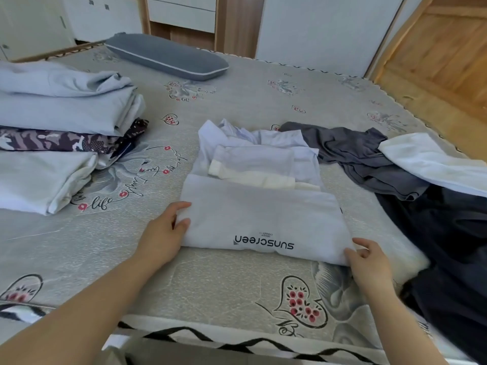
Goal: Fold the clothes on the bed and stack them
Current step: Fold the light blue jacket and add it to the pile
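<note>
Pale lilac, thin and slippery-looking, the sunscreen jacket (263,219) lies half-folded between the hands — left hand (164,230) pinching its left edge, right hand (369,259) pinching the near right corner. Beyond the grip the loose sleeves (253,167) may slide out when lifted — the fold could then collapse

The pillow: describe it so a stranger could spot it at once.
Look to the far end of the bed, away from the clothes. The pillow lies there alone, long and flat. Unlike the pale laundry, it is dark grey with thin white piping.
</note>
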